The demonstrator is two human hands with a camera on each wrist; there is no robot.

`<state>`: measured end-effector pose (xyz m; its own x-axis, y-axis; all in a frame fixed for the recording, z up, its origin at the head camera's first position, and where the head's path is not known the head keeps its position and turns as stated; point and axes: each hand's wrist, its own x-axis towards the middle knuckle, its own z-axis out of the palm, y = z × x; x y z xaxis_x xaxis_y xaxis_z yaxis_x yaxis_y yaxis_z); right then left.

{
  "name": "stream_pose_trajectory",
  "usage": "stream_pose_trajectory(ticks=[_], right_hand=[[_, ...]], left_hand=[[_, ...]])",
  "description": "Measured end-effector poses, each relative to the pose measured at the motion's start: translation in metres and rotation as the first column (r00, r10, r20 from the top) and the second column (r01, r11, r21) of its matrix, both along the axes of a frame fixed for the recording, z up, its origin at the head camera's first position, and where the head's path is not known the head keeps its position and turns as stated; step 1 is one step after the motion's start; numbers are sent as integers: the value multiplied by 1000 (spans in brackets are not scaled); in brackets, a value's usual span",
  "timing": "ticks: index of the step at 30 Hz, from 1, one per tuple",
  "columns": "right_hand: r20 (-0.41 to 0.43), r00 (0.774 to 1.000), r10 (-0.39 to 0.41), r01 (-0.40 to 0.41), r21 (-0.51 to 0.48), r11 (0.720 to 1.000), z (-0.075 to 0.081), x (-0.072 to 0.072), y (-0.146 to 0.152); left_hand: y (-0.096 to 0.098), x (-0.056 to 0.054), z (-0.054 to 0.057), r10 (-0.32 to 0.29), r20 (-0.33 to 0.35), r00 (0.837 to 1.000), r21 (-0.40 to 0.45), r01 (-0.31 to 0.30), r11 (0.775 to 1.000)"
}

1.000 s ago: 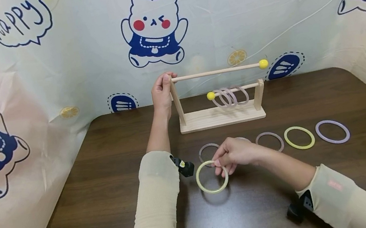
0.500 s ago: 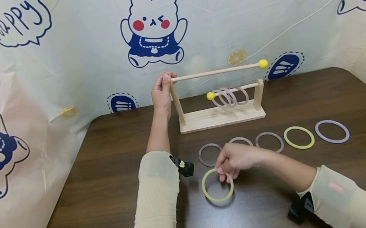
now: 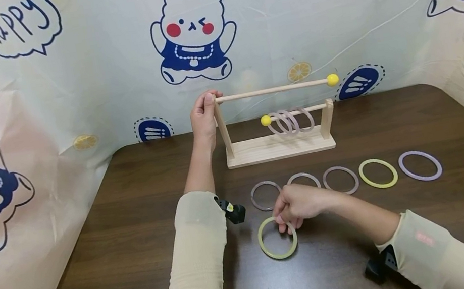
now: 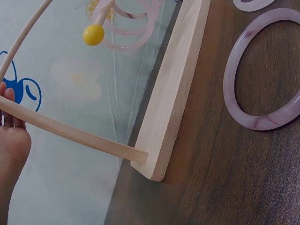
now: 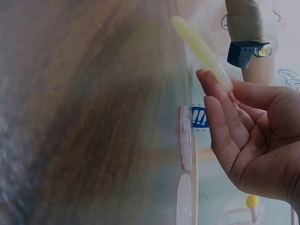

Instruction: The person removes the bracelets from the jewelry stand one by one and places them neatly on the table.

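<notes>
Yellow ring (image 5: 201,49) | right hand (image 3: 300,202) pinches it (juts leftward, tilted) | left hand (image 3: 203,118) grips stand (image 3: 278,148)

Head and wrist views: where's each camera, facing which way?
Head: worn there, facing forward and down; left hand, right hand, cream sleeves show.
Left wrist: worn there, facing left hand and pale wooden stand.
Right wrist: worn there, facing right hand pinching glossy yellow ring; left sleeve behind.
Head and right wrist share the ring.
</notes>
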<state>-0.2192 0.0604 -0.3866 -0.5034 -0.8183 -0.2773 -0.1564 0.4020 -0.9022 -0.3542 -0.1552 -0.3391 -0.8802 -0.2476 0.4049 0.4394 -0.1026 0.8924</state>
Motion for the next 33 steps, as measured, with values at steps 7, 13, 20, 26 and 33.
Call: stream_pose_trajectory(ticks=[7,13,20,26,33], right_hand=[[-29,1000,2,-2,7,1000,-1,0,-1],[-98,995,-26,31,58,998,-3,2,-3],[-409,912,-26,94,147,985,-2,7,-6],[-568,823,-17,171,220,960,0,10,-10],[-652,758,-23,240,246,939,1,10,-14]], left_hand=[[-1,0,0,-14,-15,1000,14,14,1000],[-1,0,0,-10,-15,1000,17,11,1000],[0,0,1,-6,-5,1000,-1,6,1000],[0,0,0,-6,-3,1000,1,6,1000],[-1,-1,0,-10,0,1000,1,10,1000]])
